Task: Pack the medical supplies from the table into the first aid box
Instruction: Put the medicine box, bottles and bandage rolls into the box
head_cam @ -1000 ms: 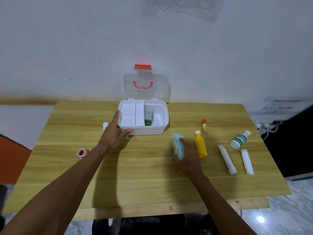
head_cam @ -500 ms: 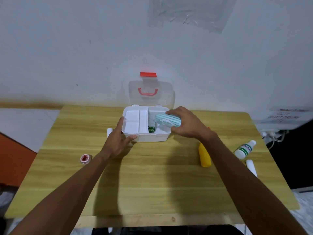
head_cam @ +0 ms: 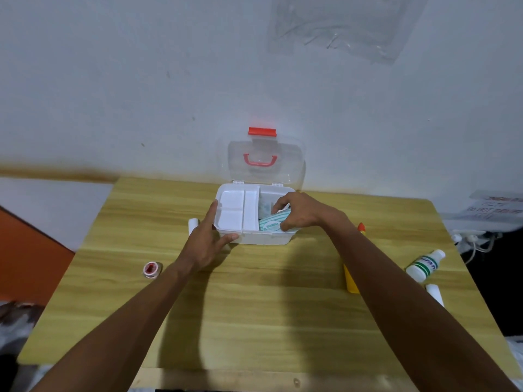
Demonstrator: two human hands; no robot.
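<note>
The white first aid box (head_cam: 254, 238) stands open at the back middle of the wooden table (head_cam: 254, 306), its clear lid (head_cam: 263, 162) with red handle tilted up against the wall. My right hand (head_cam: 300, 212) is inside the box's right compartment, fingers closed on a teal striped packet (head_cam: 270, 224) that lies low in the box. My left hand (head_cam: 208, 241) grips the box's front left corner. A white tray insert (head_cam: 235, 212) fills the box's left side.
A red-and-white tape roll (head_cam: 151, 269) lies left of my left arm; a white roll (head_cam: 193, 223) sits by the box. Right of my arm are a yellow bottle (head_cam: 351, 281), a small red-capped bottle (head_cam: 361, 228), a white green-labelled bottle (head_cam: 424, 264) and a white roll (head_cam: 434, 292).
My right hand picked the teal packet off the table, carried it over the box and lowered it into the right compartment. The left hand stayed on the box.
</note>
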